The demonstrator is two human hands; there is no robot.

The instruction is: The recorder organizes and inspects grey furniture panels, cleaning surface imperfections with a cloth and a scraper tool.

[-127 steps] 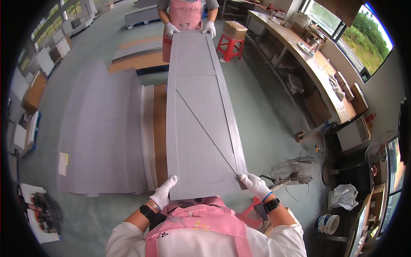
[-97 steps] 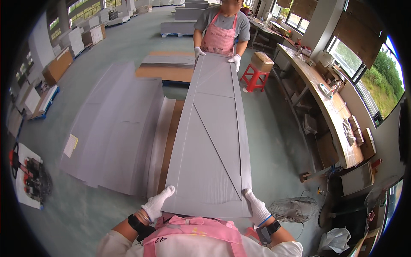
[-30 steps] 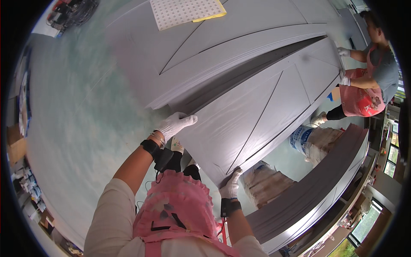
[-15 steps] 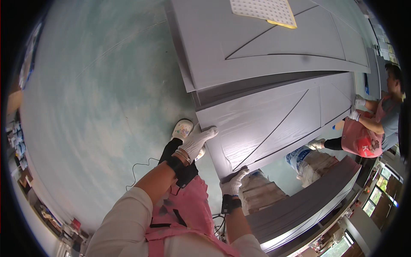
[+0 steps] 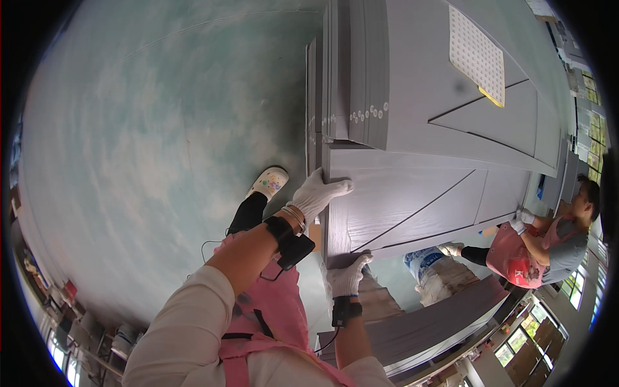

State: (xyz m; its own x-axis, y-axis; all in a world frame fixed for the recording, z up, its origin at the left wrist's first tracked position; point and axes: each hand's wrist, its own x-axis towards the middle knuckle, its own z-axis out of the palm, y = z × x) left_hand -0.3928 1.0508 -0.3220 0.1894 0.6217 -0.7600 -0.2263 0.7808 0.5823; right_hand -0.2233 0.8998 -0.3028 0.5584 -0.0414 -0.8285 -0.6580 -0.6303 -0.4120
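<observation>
A grey door panel (image 5: 412, 200) with a diagonal groove lies flat between me and a co-worker. My left hand (image 5: 319, 197), in a white knit glove, grips its left edge, with the thumb on top and the fingers over the side. My right hand (image 5: 347, 277), gloved too, is closed on the near left corner, its fingers partly hidden below the panel. The co-worker's gloved hands (image 5: 521, 220) hold the far right end. Along its far side, the panel meets a taller stack of grey panels (image 5: 369, 77).
On the tall stack lies a white dotted sheet (image 5: 477, 55) with a yellow edge. Another panel stack (image 5: 412, 335) stands at the lower right, beside wrapped bundles (image 5: 445, 280) on the floor. The co-worker (image 5: 538, 248) stands at right. My clog (image 5: 271, 180) is near the stack.
The held panel has moved away from me toward the tall stack, and the dark gap between them has closed. My view has shifted, showing the stack's side edges. Both hands keep their grip.
</observation>
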